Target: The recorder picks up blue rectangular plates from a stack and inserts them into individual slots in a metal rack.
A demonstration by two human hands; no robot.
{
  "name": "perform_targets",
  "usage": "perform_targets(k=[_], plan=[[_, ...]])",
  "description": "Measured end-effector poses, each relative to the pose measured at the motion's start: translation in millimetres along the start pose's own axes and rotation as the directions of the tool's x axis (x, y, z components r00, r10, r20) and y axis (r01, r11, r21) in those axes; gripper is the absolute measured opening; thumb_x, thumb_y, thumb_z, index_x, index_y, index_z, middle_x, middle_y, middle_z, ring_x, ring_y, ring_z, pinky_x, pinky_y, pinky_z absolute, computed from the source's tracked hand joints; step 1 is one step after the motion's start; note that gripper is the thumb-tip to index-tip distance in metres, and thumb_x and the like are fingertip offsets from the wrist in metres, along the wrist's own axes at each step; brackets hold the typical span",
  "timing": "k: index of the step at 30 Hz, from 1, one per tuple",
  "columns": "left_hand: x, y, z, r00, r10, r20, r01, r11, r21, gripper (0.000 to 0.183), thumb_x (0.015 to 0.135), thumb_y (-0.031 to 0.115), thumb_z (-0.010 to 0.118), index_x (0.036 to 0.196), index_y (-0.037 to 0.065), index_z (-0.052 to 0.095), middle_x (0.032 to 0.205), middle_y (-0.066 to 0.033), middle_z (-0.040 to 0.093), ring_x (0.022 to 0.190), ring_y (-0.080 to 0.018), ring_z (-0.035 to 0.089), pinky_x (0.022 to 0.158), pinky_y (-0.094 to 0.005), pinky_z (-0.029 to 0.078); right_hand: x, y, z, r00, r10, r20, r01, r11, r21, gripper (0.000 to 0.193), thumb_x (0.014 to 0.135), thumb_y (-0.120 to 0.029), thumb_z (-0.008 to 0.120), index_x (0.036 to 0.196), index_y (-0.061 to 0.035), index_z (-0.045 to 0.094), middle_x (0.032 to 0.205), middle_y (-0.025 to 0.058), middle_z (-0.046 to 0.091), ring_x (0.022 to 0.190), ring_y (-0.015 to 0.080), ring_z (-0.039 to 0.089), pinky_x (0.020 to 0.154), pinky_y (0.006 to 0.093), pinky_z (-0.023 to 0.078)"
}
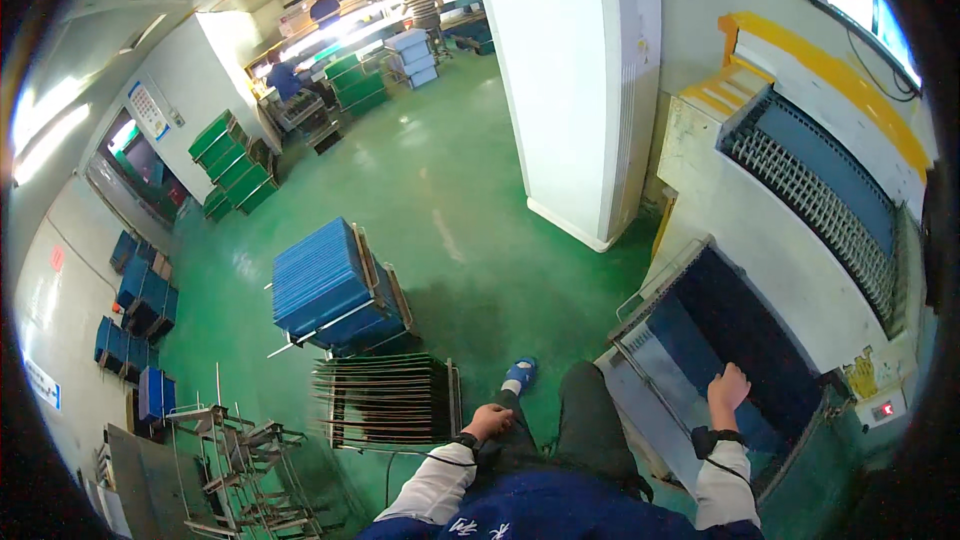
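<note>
My left hand (490, 423) is closed in a loose curl above my left thigh, just right of a metal rack (390, 400) filled with thin, brown-edged upright boards. Whether anything lies inside those fingers cannot be made out. Over a tilted, metal-framed bin (735, 340) at the right, my right hand (729, 388) is bent into a fist; its palm side is hidden. Smooth dark-blue and grey-blue flat surfaces (690, 340) show inside the bin beneath that hand. Both wrists wear dark bands.
A rack of blue panels (330, 285) stands ahead. A machine with a roller conveyor (815, 200) rises at right, beside a tall white cabinet (570, 80). Empty wire racks (240, 470) stand at lower left. Green crates (235, 160) and several people (424, 5) are farther off.
</note>
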State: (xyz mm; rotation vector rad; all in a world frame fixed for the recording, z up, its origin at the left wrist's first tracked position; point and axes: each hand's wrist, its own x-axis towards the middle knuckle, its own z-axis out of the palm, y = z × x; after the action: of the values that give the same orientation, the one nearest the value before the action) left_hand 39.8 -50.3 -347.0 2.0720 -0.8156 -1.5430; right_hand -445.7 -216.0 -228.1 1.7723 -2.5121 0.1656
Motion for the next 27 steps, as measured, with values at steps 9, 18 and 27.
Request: perform_targets(k=[9,18,27], plan=[[4.9,-4.3,-0.7,0.999,0.032,-0.009,-0.032,0.999,-0.023,0.03,0.082,0.029,0.064,0.095,0.002,0.066,0.071,-0.0044,0.064,0.053,-0.0123,0.055,0.049,-0.0261,0.044,-1.5,2.9,7.2,1.0,-0.009,-0.019,0.009,1.0,-0.014,0.017,0.074,-0.017,0.065,0.087,-0.007,0.06,0.092,0.0103,0.062,0.092,0.0278,0.058,0.08,0.0433,0.043],[-1.6,2.9,3.5,0.999,0.021,-0.038,-0.022,0.999,-0.032,0.029,0.081,0.029,0.066,0.09,0.001,0.066,0.07,-0.0046,0.063,0.053,-0.0123,0.055,0.049,-0.0264,0.044,-3.7,4.0,8.1,0.999,-0.014,-0.051,0.014,1.0,-0.001,0.017,0.074,-0.017,0.064,0.086,-0.0066,0.06,0.093,0.0104,0.062,0.093,0.0287,0.058,0.082,0.0433,0.042],[4.2,-7.4,5.6,0.984,0.124,-0.126,-0.132,0.989,-0.065,0.026,0.08,0.026,0.065,0.083,0.001,0.066,0.066,-0.0032,0.061,0.054,-0.0121,0.055,0.05,-0.0281,0.045,-2.0,14.0,28.1,0.989,-0.061,-0.134,0.058,0.998,-0.023,0.022,0.073,-0.014,0.066,0.091,-0.0053,0.059,0.093,0.011,0.063,0.092,0.0295,0.059,0.078,0.0449,0.044]])
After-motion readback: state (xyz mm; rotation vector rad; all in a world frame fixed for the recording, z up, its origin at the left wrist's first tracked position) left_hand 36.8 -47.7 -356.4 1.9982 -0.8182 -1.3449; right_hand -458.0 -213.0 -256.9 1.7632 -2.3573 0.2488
